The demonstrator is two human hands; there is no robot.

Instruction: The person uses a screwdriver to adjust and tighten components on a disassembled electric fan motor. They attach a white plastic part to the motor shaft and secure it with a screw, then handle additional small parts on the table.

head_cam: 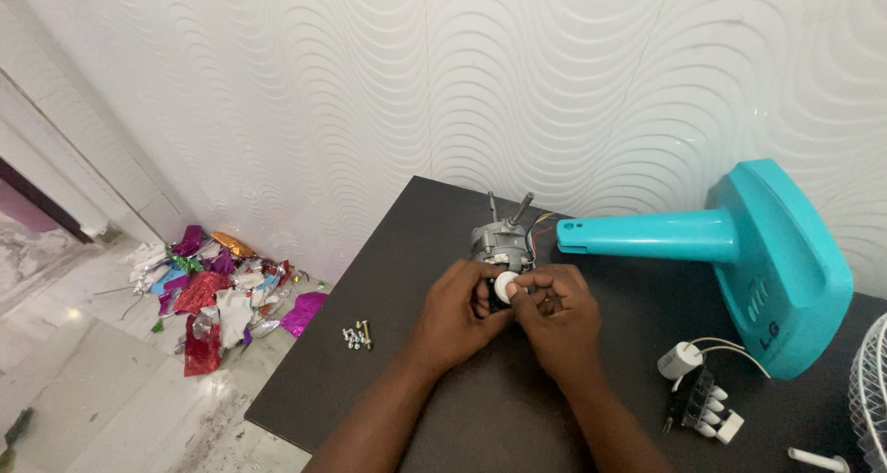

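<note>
A grey metal fan motor (495,240) with an upright shaft stands on the dark table (397,251), coloured wires trailing from its right side. My left hand (459,311) cups the motor's near left side. My right hand (557,318) pinches a small round white part (505,287) against the motor's front, thumb and fingertips closed on it. Both hands touch each other around the part. The motor's lower front is hidden behind my fingers.
A teal fan stand (739,251) lies on its side at the right. A white capacitor (679,360) and a black switch block with white buttons (702,410) lie near it. Small screws (357,335) sit left of my hands. A wire grille edge (868,390) shows far right. Crumpled foil litter (217,288) covers the floor.
</note>
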